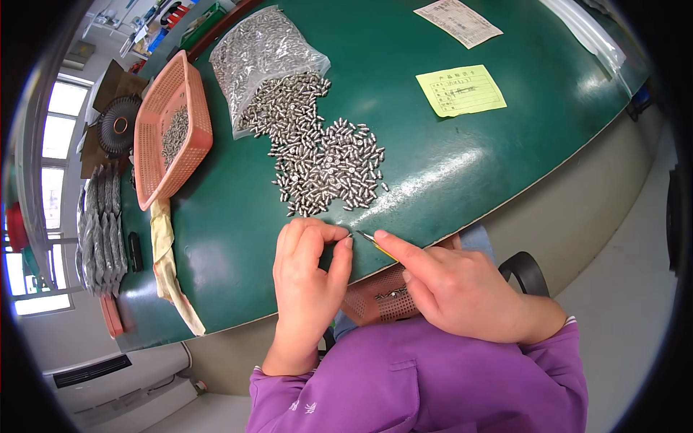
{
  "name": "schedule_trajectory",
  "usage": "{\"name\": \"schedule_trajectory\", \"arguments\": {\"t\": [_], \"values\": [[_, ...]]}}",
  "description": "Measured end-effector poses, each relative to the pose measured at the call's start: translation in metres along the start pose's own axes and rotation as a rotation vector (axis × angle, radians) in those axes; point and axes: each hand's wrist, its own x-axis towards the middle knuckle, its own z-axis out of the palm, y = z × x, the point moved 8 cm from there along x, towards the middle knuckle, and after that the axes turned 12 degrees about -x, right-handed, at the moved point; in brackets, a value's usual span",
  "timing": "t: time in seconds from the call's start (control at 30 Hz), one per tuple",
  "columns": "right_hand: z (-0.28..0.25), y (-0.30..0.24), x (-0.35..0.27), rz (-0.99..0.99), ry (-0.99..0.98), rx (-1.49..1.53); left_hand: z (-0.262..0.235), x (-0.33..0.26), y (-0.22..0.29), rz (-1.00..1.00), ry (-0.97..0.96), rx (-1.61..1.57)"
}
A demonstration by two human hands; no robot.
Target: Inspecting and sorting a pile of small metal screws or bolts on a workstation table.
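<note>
Peeking out at two o'clock of the left grip (307, 263), clamped by thumb and forefinger, a tiny, mostly hidden piece (351, 234) sits near the slim, dark-tipped yellow tool (385, 250) clasped at ten o'clock of the right grip (462, 289).

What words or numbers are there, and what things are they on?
Yellow card: printed heading and handwriting, which I won't copy out.
Pale paper: print too small to read.
Purple top: small white marks, too unclear to read.

Blown-out windows (61, 99) at left, tabletop (238, 252) glare, fisheye-bent edges
</note>
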Motion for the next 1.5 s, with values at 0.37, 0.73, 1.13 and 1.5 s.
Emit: {"name": "schedule_trajectory", "arguments": {"t": [0.37, 0.73, 1.13, 1.5], "values": [[0.007, -0.007, -0.001, -0.07, 0.042, -0.075, 0.0, 0.0, -0.007, -0.07, 0.012, -0.063], [0.005, -0.016, 0.005, -0.127, -0.045, -0.153, -0.001, 0.004, -0.008, -0.075, -0.024, -0.097], [-0.008, 0.007, -0.005, 0.041, 0.022, 0.012, -0.003, 0.012, 0.006, 0.051, -0.012, 0.024], [-0.007, 0.006, -0.003, 0.021, 0.046, -0.016, 0.007, 0.019, 0.006, 0.016, -0.066, 0.073]]}}
